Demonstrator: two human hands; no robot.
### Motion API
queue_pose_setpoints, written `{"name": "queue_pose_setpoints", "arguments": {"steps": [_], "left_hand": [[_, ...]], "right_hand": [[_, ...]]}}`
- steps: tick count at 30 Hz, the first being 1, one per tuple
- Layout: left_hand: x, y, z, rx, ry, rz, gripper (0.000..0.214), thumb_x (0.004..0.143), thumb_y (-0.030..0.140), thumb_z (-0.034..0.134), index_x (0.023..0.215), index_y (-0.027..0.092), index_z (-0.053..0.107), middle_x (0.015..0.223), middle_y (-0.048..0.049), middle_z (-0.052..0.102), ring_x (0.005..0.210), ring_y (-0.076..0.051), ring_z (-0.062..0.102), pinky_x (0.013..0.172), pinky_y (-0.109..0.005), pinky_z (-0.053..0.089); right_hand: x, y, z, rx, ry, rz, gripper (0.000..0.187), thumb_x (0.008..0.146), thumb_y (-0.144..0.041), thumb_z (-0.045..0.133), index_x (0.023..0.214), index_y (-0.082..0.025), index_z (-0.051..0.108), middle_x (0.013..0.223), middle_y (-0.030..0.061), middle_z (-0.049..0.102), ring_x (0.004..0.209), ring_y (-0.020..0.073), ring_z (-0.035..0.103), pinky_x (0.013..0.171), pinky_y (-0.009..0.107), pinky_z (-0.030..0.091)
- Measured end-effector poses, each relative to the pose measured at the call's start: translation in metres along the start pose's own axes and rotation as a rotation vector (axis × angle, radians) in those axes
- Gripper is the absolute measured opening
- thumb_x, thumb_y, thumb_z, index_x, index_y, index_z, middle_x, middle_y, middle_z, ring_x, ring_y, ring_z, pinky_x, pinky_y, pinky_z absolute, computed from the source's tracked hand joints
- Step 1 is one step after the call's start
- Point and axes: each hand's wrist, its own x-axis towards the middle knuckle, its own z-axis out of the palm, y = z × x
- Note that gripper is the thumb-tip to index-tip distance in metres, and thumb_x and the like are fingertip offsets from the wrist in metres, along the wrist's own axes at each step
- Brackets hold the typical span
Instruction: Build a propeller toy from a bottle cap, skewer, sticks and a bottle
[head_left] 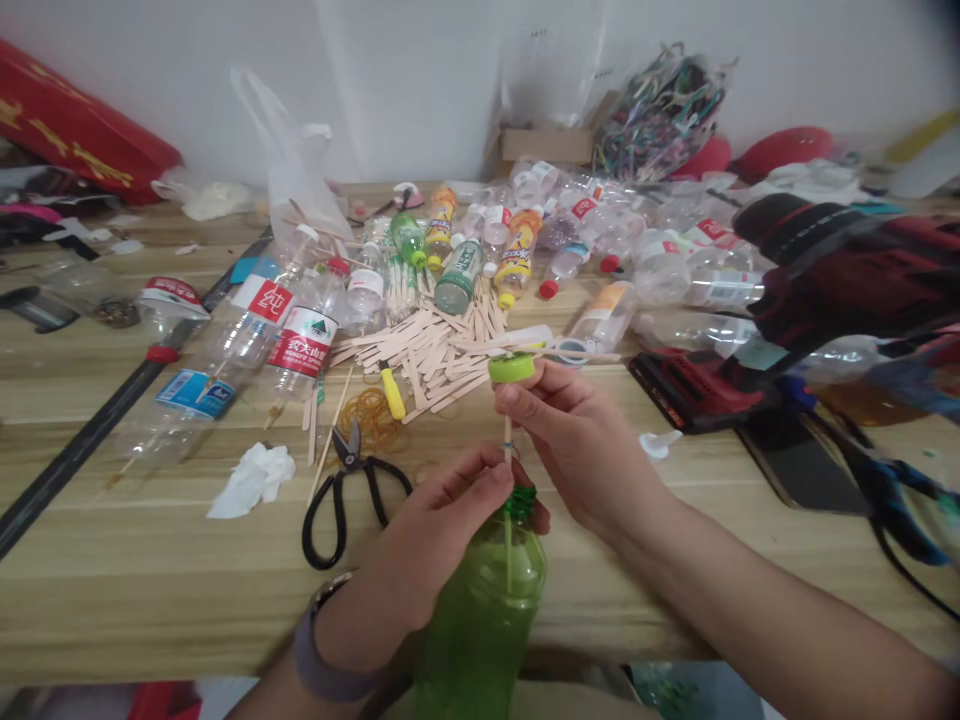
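My left hand (439,530) is wrapped round the neck of an upright green plastic bottle (480,620) at the near table edge, with the fingers pinched at its mouth. My right hand (574,440) is closed on a lime-green bottle cap (511,367) held just above the bottle. A thin stick (508,440) runs from the cap down into the bottle's mouth. Wooden sticks cross on top of the cap.
Black scissors (345,490) lie left of my hands beside rubber bands, a yellow-handled tool (391,390) and a crumpled tissue (255,478). A heap of flat wooden sticks (427,350) and several plastic bottles fill the middle. A red drill (817,290) and a phone (795,465) lie on the right.
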Motion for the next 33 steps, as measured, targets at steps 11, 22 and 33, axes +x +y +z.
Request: {"name": "queue_pose_setpoints", "arguments": {"steps": [11,22,33], "left_hand": [[-0.002,-0.007,-0.002,-0.067,0.043,0.035,0.021,0.088,0.040,0.068,0.087,0.020,0.061,0.076,-0.0011,0.072,0.062,-0.011,0.064,0.060,-0.020,0.048],[-0.003,-0.008,-0.003,-0.062,0.105,0.029,0.023,0.086,0.042,0.070,0.089,0.020,0.061,0.077,0.0003,0.071,0.059,-0.011,0.064,0.060,-0.021,0.050],[0.002,-0.001,-0.003,-0.099,0.104,-0.001,0.021,0.089,0.040,0.065,0.087,0.021,0.058,0.071,-0.0018,0.071,0.057,-0.012,0.063,0.053,-0.019,0.050]], "right_hand": [[0.000,0.003,-0.009,0.001,-0.136,0.058,0.015,0.079,-0.031,0.074,0.079,-0.018,0.065,0.072,-0.0022,0.059,0.064,0.0085,0.052,0.056,0.018,0.044],[-0.001,0.005,-0.010,-0.003,-0.186,0.098,0.015,0.084,-0.030,0.069,0.078,-0.018,0.061,0.070,-0.0023,0.059,0.055,0.0079,0.054,0.043,0.017,0.045],[-0.007,0.016,-0.016,0.000,-0.299,0.195,0.017,0.089,-0.034,0.065,0.084,-0.019,0.059,0.066,-0.0046,0.057,0.040,0.0075,0.050,0.031,0.018,0.045]]}}
